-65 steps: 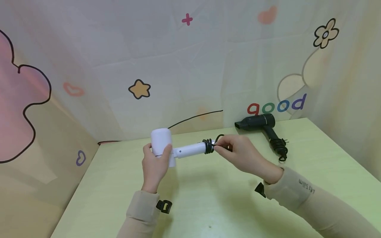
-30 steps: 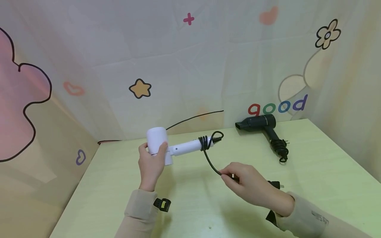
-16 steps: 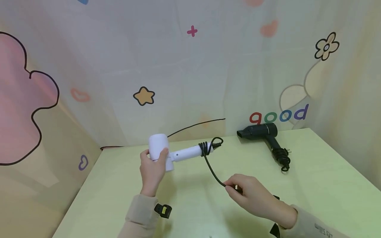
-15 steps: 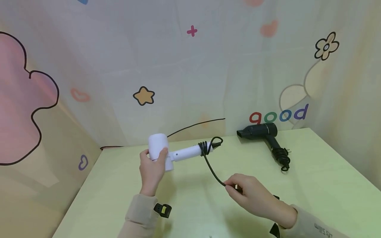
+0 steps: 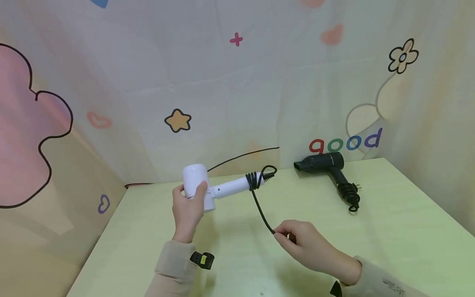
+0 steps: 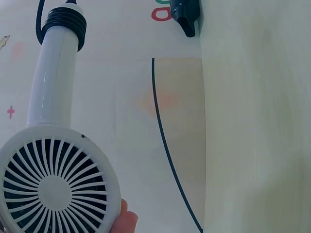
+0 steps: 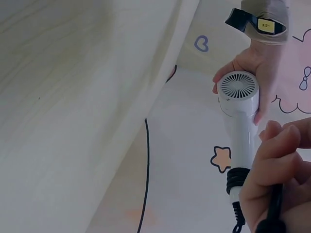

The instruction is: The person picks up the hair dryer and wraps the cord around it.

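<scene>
A white hair dryer (image 5: 231, 188) is held up over the table, its handle pointing right. My left hand (image 5: 188, 212) grips its round head, thumb on the near side. The left wrist view shows the slatted round vent (image 6: 54, 193) close up, fingertips at its edge. Several turns of black cord (image 5: 253, 181) wrap the handle's end, with a small loop beyond. From there a free length runs down to my right hand (image 5: 302, 245), which pinches it between thumb and curled fingers. The cord's thick black end (image 7: 272, 224) shows under those fingers in the right wrist view.
A black hair dryer (image 5: 323, 163) lies at the table's back right, its cord (image 5: 349, 194) wound round the handle and plug prongs sticking out. The pale green table (image 5: 237, 264) meets a printed cloth backdrop (image 5: 230, 95) behind and at the sides.
My right hand has come away from the handle's end, down towards me, drawing out a length of cord. Lately it has shifted slightly left. My left hand keeps its grip on the hair dryer.
</scene>
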Action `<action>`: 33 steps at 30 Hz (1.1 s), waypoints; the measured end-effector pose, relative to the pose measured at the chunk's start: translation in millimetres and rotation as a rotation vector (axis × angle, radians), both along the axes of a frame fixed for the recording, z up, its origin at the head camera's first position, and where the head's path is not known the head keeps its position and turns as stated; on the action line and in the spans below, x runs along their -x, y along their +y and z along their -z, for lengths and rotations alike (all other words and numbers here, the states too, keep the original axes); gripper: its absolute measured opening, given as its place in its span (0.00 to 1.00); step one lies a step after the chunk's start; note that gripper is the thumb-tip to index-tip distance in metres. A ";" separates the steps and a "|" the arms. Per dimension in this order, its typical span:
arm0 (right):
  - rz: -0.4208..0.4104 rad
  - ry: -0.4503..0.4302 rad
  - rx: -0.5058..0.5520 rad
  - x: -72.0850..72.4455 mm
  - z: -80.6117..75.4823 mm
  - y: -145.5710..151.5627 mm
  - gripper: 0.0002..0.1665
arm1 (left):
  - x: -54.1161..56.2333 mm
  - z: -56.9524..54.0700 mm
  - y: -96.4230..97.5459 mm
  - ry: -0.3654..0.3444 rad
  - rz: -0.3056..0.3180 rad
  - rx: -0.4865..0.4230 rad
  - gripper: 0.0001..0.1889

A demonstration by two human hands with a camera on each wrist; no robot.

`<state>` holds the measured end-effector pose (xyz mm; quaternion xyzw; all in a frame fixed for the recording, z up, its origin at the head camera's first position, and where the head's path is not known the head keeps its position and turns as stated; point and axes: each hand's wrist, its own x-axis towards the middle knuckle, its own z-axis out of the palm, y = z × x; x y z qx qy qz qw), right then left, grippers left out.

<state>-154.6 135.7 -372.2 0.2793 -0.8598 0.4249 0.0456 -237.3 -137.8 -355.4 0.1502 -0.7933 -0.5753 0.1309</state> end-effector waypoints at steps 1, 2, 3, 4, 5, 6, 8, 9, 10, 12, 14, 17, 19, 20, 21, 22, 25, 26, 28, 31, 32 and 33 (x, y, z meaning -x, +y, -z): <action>-0.004 -0.007 0.003 0.5 1.3 -1.3 0.07 | -0.3 -0.7 0.4 -0.006 0.003 -0.014 0.41; -0.005 -0.015 0.004 1.2 2.7 -2.4 0.07 | -0.7 -1.4 0.7 -0.014 0.007 -0.027 0.41; -0.006 -0.022 0.001 2.2 4.2 -3.4 0.07 | -1.1 -2.1 1.0 -0.022 0.012 -0.041 0.41; -0.007 -0.032 -0.002 3.5 5.7 -4.2 0.07 | -1.4 -2.6 1.0 -0.028 0.017 -0.054 0.41; -0.011 -0.039 -0.005 4.8 7.0 -4.5 0.08 | -1.6 -2.9 0.9 -0.032 0.022 -0.066 0.41; -0.014 -0.050 -0.008 6.5 8.4 -4.6 0.08 | -1.9 -3.3 0.7 -0.034 0.028 -0.077 0.41; -0.018 -0.073 -0.011 10.3 10.7 -4.0 0.10 | -2.2 -4.0 0.1 -0.039 0.034 -0.096 0.42; -0.024 -0.086 -0.007 12.2 11.6 -3.7 0.11 | -2.3 -4.3 -0.3 -0.040 0.038 -0.104 0.41; -0.028 -0.099 -0.002 14.2 12.5 -3.3 0.12 | -2.3 -4.5 -0.8 -0.042 0.040 -0.111 0.41; -0.035 -0.139 0.008 18.1 14.2 -2.6 0.14 | -2.4 -4.9 -2.0 -0.045 0.048 -0.131 0.41; -0.032 -0.183 0.009 22.1 16.2 -2.7 0.15 | -2.5 -5.3 -3.2 -0.049 0.056 -0.149 0.41; -0.031 -0.235 -0.005 29.1 20.4 -2.1 0.17 | -3.1 -6.5 -4.3 -0.055 0.068 -0.176 0.41; -0.025 -0.248 -0.019 33.7 22.9 -2.0 0.18 | -3.8 -6.9 -4.8 -0.062 0.076 -0.188 0.42; -0.021 -0.252 -0.023 36.1 23.1 -2.5 0.19 | -3.8 -7.9 -5.7 -0.070 0.081 -0.194 0.42; -0.017 -0.256 -0.027 38.0 22.8 -3.1 0.19 | -3.8 -8.8 -6.5 -0.077 0.086 -0.198 0.42; -0.015 -0.258 -0.029 39.7 23.1 -2.9 0.19 | -4.3 -9.0 -6.4 -0.081 0.091 -0.203 0.42; -0.009 -0.243 -0.037 44.4 23.9 -2.6 0.19 | -5.5 -8.9 -6.3 -0.091 0.108 -0.208 0.42; -0.008 -0.238 -0.038 46.2 24.0 -2.4 0.19 | -5.9 -8.8 -6.2 -0.093 0.116 -0.210 0.42; -0.005 -0.223 -0.042 49.9 24.7 -1.9 0.19 | -6.5 -8.8 -5.6 -0.092 0.131 -0.214 0.42; 0.009 -0.212 -0.047 55.9 25.9 -1.2 0.18 | -7.6 -8.5 -4.7 -0.092 0.157 -0.219 0.42; 0.019 -0.212 -0.050 57.7 26.2 -1.0 0.18 | -8.0 -8.6 -4.4 -0.093 0.166 -0.220 0.41; 0.030 -0.214 -0.051 59.8 27.1 -0.7 0.17 | -8.4 -8.8 -4.0 -0.093 0.174 -0.221 0.41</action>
